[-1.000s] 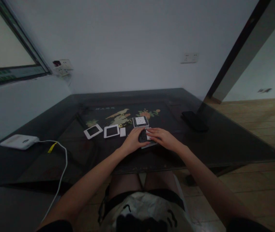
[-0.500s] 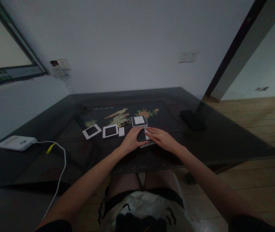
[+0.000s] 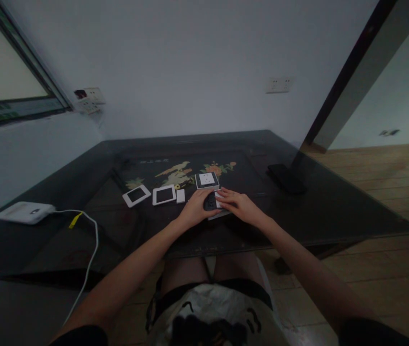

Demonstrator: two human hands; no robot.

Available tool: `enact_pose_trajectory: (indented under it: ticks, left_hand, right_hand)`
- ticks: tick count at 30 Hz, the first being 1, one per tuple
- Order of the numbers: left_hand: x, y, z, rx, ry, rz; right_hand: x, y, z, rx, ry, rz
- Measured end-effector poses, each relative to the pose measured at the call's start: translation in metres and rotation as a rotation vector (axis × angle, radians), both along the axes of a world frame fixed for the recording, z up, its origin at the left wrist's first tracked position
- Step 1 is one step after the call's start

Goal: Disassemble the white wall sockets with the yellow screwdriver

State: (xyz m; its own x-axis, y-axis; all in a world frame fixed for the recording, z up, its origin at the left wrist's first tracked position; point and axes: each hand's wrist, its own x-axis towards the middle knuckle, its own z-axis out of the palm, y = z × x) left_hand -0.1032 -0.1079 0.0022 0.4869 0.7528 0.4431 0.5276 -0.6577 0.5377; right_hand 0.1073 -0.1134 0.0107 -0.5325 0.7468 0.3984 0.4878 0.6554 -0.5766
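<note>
Between my hands on the table lies a wall switch panel (image 3: 210,202), with a dark base and a white piece (image 3: 218,200) on its right side. My left hand (image 3: 196,207) grips its left edge, thumb at the near side and fingers at the far side. My right hand (image 3: 238,203) has its fingers closed on the white piece and the panel's right side, hiding much of it. Just beyond them sits a socket panel (image 3: 206,179) with a white face in a dark surround. To the left are a small white rectangular piece (image 3: 180,196) and two white cover frames (image 3: 164,194).
Small yellow and dark hardware (image 3: 183,185) lies behind the white piece. A black phone-like object (image 3: 286,179) rests at the right of the dark table (image 3: 319,211). At far left a white device (image 3: 26,213) trails a white cable (image 3: 95,240) over the near edge.
My right hand's fingers have shifted slightly over the white piece. My left hand stays on the switch panel, and the other things have not moved.
</note>
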Motion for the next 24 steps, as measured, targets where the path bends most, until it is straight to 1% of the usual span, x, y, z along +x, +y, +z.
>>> enact_pose_trajectory:
  ticks: [3, 7, 13, 15, 17, 20, 22, 24]
  left_hand:
    - [0.0, 0.0, 0.0, 0.005, 0.01, 0.009]
    - [-0.001, 0.001, 0.0, 0.009, 0.012, 0.013]
    - [-0.001, -0.002, -0.001, 0.009, -0.002, -0.019]
    - [-0.001, -0.004, 0.002, 0.01, 0.006, -0.029]
    - [-0.003, -0.005, 0.01, 0.017, 0.018, -0.018]
    - [-0.017, 0.0, 0.025, 0.039, 0.011, 0.051]
    - [-0.034, 0.009, 0.034, 0.042, 0.018, 0.102]
    - [-0.056, 0.02, 0.036, 0.031, 0.082, 0.143]
  right_hand:
    - [0.001, 0.002, 0.002, -0.019, -0.026, 0.01]
    - [0.001, 0.004, -0.001, -0.03, -0.047, 0.003]
    - [-0.001, 0.001, -0.004, -0.063, 0.101, 0.003]
    - [-0.002, -0.001, -0.003, -0.063, 0.15, -0.01]
    - [-0.001, -0.002, -0.002, -0.053, 0.191, -0.036]
    - [0.002, -0.003, 0.0, -0.05, 0.226, -0.098]
    - [0.005, -0.002, 0.001, -0.049, 0.241, -0.142]
    - [0.007, -0.002, 0.001, -0.037, 0.251, -0.171]
